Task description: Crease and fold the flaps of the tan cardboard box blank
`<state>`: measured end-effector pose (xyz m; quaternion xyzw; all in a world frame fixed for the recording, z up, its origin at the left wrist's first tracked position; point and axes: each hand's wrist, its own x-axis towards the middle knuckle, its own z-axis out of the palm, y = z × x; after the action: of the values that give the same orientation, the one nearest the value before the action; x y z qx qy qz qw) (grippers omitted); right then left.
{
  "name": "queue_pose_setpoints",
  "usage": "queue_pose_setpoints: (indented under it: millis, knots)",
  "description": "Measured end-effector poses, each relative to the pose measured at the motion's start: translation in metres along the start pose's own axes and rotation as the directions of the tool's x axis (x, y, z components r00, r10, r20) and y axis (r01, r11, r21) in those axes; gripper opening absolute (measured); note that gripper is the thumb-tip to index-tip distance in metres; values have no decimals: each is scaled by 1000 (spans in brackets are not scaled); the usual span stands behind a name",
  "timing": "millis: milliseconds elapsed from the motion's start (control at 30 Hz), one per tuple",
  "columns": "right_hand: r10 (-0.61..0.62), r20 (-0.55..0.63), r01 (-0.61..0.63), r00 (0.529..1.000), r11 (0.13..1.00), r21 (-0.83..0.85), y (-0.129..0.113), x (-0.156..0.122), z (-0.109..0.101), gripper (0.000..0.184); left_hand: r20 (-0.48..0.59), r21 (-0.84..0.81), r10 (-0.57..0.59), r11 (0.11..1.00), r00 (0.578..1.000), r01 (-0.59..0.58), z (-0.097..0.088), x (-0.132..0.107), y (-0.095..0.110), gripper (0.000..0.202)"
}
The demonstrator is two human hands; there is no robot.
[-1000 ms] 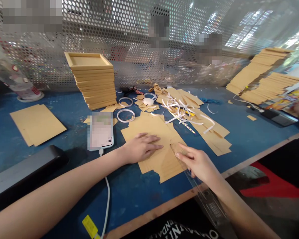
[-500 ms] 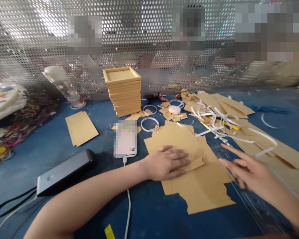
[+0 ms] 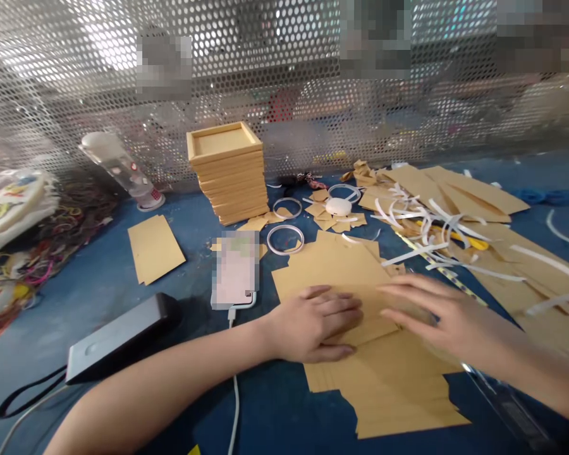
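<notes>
My left hand (image 3: 313,322) lies flat on a spread of brown card sheets (image 3: 384,385), its fingers stretched out to the right. Over the right part of the same sheets is my right hand (image 3: 436,316), blurred, with its fingers extended and apart and nothing plainly held. Just between the hands a piece of brown card rests on the spread, partly hidden by the fingers. Beside my right forearm lies a clear plastic strip, like a ruler (image 3: 497,398).
A tall stack of shallow card trays (image 3: 232,183) stands at the back. Left of the sheets are a phone (image 3: 237,268) on a cable, a power bank (image 3: 123,338), two card pieces (image 3: 156,249) and a bottle (image 3: 123,170). White strips (image 3: 446,230) and a yellow cutter (image 3: 474,241) lie right.
My right hand has moved left from the edge of the card sheets to over them, near my left hand. The left hand stays on the sheets. The view has shifted slightly.
</notes>
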<state>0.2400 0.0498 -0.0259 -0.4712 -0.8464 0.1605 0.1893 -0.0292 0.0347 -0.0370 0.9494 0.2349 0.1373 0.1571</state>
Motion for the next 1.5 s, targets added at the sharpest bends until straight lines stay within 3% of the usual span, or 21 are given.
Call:
queue_pose_setpoints:
  millis: [100, 200, 333, 433, 600, 800, 933, 1200, 1500]
  knots:
    - [-130, 155, 119, 979, 990, 74, -12, -3, 8, 36, -31, -2, -23, 1000, 999, 23, -1, 0, 1, 52]
    - [-187, 174, 166, 967, 978, 131, -20, -3, 9, 25, -49, 6, -38, 999, 998, 39, -3, 0, 3, 44]
    - [-169, 169, 130, 971, 967, 219, -24, 1, 5, 10, -60, -4, -72, 997, 996, 72, -3, 0, 10, 23]
    - [-209, 149, 167, 967, 954, 250, -24, 2, 4, 8, -77, -9, -71, 997, 994, 71, -2, 0, 18, 12]
    - [-370, 135, 319, 919, 901, 293, -20, 1, 4, 15, -61, 21, -27, 999, 998, 28, -3, -1, 26, 17]
    - [-422, 124, 368, 898, 875, 316, -17, 1, 5, 21, -14, -16, -40, 999, 999, 40, -8, 0, 29, 24]
    - [-392, 139, 333, 910, 887, 319, -20, 1, 7, 19, 4, -114, -105, 988, 995, 104, -10, 1, 31, 21]
    - [-203, 268, 117, 942, 945, 305, -34, 6, 0, 13, 46, -259, -197, 945, 979, 202, -16, 5, 29, 24]
    - [-178, 235, 116, 956, 960, 254, -35, 6, 7, 15, 127, -197, -180, 959, 975, 203, -21, 7, 25, 22]
